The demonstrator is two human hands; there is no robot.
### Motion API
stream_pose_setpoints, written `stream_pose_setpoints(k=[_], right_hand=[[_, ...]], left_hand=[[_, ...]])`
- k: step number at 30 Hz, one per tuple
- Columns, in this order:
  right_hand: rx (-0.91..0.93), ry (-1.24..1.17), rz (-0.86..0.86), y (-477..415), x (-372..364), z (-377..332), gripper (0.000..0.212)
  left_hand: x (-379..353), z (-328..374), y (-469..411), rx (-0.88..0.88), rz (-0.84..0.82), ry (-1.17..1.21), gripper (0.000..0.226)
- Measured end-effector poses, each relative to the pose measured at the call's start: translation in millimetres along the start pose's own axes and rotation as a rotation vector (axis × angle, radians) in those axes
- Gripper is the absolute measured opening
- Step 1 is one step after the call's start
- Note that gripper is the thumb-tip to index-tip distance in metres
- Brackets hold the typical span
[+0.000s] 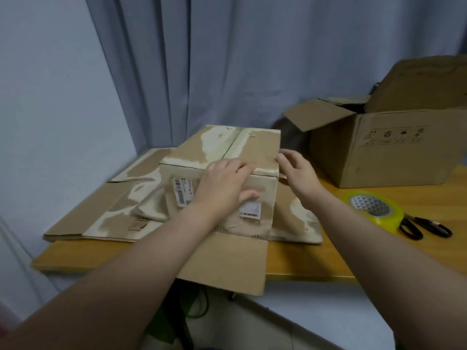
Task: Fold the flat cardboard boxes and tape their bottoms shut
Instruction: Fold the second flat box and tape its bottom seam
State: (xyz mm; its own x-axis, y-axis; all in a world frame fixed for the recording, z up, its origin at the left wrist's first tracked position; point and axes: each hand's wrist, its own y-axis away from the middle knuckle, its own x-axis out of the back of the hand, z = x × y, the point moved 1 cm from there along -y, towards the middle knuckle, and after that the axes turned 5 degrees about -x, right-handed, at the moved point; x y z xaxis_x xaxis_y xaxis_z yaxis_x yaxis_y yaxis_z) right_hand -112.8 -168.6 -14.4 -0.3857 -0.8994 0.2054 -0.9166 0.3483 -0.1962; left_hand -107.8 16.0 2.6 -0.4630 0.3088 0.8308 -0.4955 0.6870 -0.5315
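Observation:
A folded-up cardboard box (227, 147) stands bottom-up in the middle of the wooden table (379, 248), its bottom flaps closed with a seam down the middle. My left hand (225, 183) lies over its near top edge, fingers on the flaps and thumb on the front wall. My right hand (295, 170) touches the box's right top corner with straight fingers. A loose flap (227, 263) hangs toward me over the table edge. Flat cardboard boxes (101, 213) lie stacked underneath and to the left. A yellowish tape roll (371, 208) sits at the right.
Black-handled scissors (424, 227) lie just right of the tape roll. A large open cardboard box (386, 145) stands at the back right of the table. A grey curtain (227, 59) hangs behind. Cables and a green thing show under the table.

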Motion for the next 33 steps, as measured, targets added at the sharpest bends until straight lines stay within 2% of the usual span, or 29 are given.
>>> stream_pose_setpoints(k=[3,5,7,9,11,13,16,19,21,23,24,26,27,28,31,33], right_hand=[[0.002,0.408,0.134,12,45,30,0.052],[-0.05,0.577,0.153,21,81,44,0.064],[-0.131,0.743,0.07,29,116,52,0.074],[-0.209,1.007,-0.031,36,144,61,0.075],[-0.263,1.251,-0.117,40,163,72,0.068],[-0.24,1.407,-0.141,45,174,80,0.053],[-0.104,1.336,-0.008,50,182,78,0.046],[0.004,0.963,0.211,58,188,59,0.05],[0.127,0.703,0.267,67,194,38,0.047],[0.218,0.487,0.213,79,195,13,0.039],[0.235,0.425,0.166,85,193,-1,0.038],[0.265,0.389,0.083,93,185,-24,0.044],[0.276,0.39,0.057,96,180,-33,0.045],[0.283,0.379,0.031,96,174,-41,0.044],[0.312,0.427,-0.016,96,156,-58,0.043],[0.349,0.495,-0.041,93,146,-65,0.04]], left_hand=[[-16,32,-17,0.044,0.127,0.0,0.058],[-24,45,-29,0.038,0.157,0.034,0.056],[-29,54,-39,0.044,0.17,0.036,0.054],[-33,60,-44,0.049,0.193,0.016,0.053],[-37,64,-43,0.052,0.214,-0.019,0.052],[-40,67,-41,0.066,0.248,-0.038,0.052],[-42,72,-42,0.085,0.247,-0.032,0.052],[-38,77,-47,0.115,0.194,0.016,0.051],[-35,80,-52,0.169,0.108,0.026,0.051],[-22,85,-61,0.208,0.016,0.063,0.054],[-10,88,-66,0.248,-0.028,0.205,0.055],[15,94,-76,0.32,-0.072,0.675,0.054],[26,96,-79,0.315,-0.049,0.875,0.05],[35,99,-81,0.275,-0.014,0.968,0.041],[56,104,-76,0.227,0.163,1.032,0.007],[66,102,-73,0.276,0.235,1.064,0.006]])
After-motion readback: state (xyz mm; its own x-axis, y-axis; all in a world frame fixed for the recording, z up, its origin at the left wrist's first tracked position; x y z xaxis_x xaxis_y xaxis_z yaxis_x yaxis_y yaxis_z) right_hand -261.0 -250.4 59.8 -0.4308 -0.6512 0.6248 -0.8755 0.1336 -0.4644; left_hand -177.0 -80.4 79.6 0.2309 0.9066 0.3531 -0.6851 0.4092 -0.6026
